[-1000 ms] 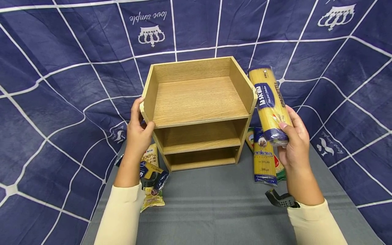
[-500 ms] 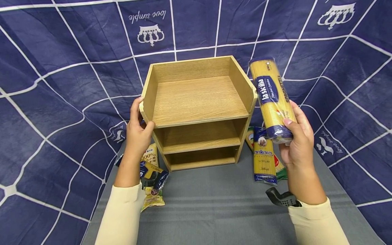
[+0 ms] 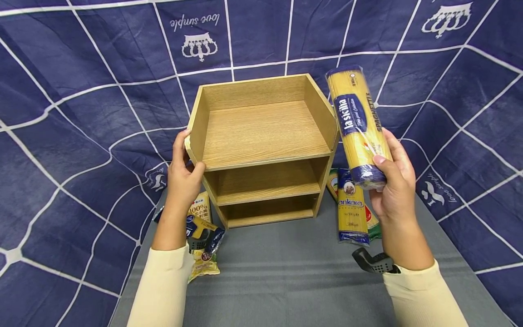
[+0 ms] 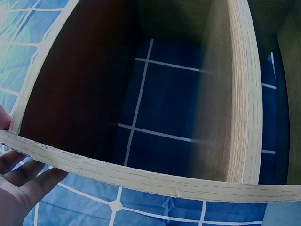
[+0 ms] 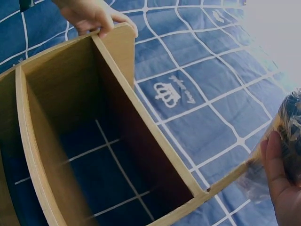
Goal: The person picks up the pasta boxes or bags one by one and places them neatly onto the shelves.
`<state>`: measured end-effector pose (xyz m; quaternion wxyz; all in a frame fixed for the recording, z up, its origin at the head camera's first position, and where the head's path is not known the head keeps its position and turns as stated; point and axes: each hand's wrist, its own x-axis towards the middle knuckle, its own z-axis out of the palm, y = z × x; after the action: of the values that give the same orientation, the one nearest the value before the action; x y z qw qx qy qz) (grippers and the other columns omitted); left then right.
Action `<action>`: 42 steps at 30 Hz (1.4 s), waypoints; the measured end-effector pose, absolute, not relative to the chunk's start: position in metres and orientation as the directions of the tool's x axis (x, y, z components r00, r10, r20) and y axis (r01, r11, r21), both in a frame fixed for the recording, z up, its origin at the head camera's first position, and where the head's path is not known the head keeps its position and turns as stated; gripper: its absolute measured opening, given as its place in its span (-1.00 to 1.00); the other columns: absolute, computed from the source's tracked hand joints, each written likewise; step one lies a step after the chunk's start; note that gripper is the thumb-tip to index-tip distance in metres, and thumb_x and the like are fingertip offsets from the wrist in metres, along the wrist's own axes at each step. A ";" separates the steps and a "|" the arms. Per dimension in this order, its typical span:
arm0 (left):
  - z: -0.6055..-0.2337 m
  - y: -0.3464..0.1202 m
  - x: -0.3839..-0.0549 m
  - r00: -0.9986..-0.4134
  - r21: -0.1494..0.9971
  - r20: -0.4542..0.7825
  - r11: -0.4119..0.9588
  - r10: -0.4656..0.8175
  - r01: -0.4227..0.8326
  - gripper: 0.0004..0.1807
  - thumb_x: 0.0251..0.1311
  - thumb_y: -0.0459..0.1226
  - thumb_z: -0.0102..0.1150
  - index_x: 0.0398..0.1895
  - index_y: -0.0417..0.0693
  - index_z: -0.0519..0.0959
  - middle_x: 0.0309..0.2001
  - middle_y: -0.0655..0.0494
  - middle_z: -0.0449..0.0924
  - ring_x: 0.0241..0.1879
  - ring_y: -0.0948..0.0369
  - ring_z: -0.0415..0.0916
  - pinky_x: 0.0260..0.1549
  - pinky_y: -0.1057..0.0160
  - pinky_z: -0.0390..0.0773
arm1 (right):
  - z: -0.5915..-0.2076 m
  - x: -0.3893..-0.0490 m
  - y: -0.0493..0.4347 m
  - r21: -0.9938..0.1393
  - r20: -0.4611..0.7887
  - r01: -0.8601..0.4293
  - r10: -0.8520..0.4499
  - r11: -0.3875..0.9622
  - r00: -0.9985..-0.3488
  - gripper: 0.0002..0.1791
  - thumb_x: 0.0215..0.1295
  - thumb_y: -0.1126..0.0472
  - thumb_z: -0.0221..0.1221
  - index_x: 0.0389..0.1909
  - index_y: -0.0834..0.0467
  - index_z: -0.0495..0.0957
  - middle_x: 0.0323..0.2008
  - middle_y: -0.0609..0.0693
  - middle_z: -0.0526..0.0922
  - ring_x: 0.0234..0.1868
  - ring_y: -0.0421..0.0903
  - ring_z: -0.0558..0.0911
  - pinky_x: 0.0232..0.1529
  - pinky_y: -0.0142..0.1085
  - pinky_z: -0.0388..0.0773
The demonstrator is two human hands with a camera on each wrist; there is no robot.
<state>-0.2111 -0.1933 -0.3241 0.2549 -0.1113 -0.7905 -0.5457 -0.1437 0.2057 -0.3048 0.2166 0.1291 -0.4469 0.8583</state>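
Observation:
A small wooden shelf unit (image 3: 265, 161) with an open top tray and two lower compartments stands on the grey cloth. My left hand (image 3: 184, 177) grips the front edge of its left side panel, thumb near the top board; in the left wrist view several fingers (image 4: 35, 181) curl beneath that edge. My right hand (image 3: 394, 181) holds a pack of spaghetti (image 3: 356, 122) by its lower end, thumb in front. This yellow and blue pack stands tilted in the air beside the unit's right panel. The right wrist view shows only part of the crinkled wrapper (image 5: 291, 122).
Right of the unit, an "ankara" pasta pack (image 3: 352, 215) lies on top of a green and red pack (image 3: 372, 225). Under my left forearm lie several pasta packs, one blue and gold (image 3: 206, 229) and one yellow (image 3: 204, 268). Blue grid-patterned cloth (image 3: 261, 41) hangs behind and at both sides.
My right hand has raised the spaghetti pack a little, first shifting right and then slightly back left. My left hand stays on the shelf unit's panel.

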 end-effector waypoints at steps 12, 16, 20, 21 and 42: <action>-0.324 -0.194 -0.211 -0.848 0.810 0.519 0.376 -0.102 0.450 -0.11 0.14 -0.50 -0.03 0.48 0.49 0.20 0.37 0.10 0.45 0.17 0.04 0.53 -0.05 0.20 0.60 | -0.304 -0.139 0.193 -0.785 0.403 -0.430 0.161 -0.445 -0.901 -0.37 0.38 0.39 -0.04 0.49 0.13 0.27 0.26 0.15 0.35 -0.11 -0.14 0.65 -0.27 -0.44 0.68; -0.325 -0.194 -0.211 -0.851 0.811 0.515 0.378 -0.102 0.446 -0.11 0.15 -0.50 -0.04 0.48 0.51 0.20 0.38 0.10 0.44 0.17 0.05 0.52 -0.02 0.13 0.60 | -0.306 -0.138 0.188 -0.801 0.398 -0.424 0.152 -0.423 -0.905 -0.35 0.35 0.42 -0.05 0.48 0.12 0.27 0.26 0.13 0.34 -0.11 -0.14 0.62 -0.25 -0.43 0.68; -0.325 -0.194 -0.211 -0.850 0.809 0.517 0.381 -0.100 0.447 -0.11 0.15 -0.50 -0.03 0.48 0.51 0.20 0.37 0.10 0.44 0.17 0.05 0.52 -0.03 0.15 0.60 | -0.308 -0.139 0.183 -0.806 0.405 -0.425 0.140 -0.412 -0.904 -0.32 0.31 0.46 -0.08 0.48 0.14 0.26 0.29 0.12 0.35 -0.04 -0.14 0.59 -0.22 -0.43 0.68; -0.325 -0.194 -0.211 -0.850 0.809 0.517 0.383 -0.101 0.447 -0.11 0.15 -0.50 -0.03 0.48 0.51 0.20 0.37 0.10 0.45 0.17 0.05 0.53 -0.03 0.17 0.60 | -0.308 -0.139 0.182 -0.807 0.407 -0.425 0.137 -0.410 -0.903 -0.32 0.31 0.47 -0.08 0.48 0.14 0.26 0.30 0.12 0.35 -0.02 -0.13 0.58 -0.21 -0.43 0.67; -0.325 -0.194 -0.211 -0.849 0.808 0.518 0.388 -0.106 0.444 -0.11 0.16 -0.50 -0.04 0.49 0.50 0.19 0.36 0.07 0.46 0.14 0.03 0.54 0.01 0.09 0.60 | -0.313 -0.137 0.174 -0.840 0.385 -0.385 0.080 -0.382 -0.919 -0.30 0.30 0.50 -0.14 0.50 0.16 0.22 0.39 0.08 0.32 0.12 -0.12 0.49 -0.08 -0.47 0.62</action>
<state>-0.2107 -0.1941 -0.3255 0.2532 -0.1066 -0.7936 -0.5428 -0.1374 0.1741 -0.3129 0.1421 0.1417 -0.5376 0.8190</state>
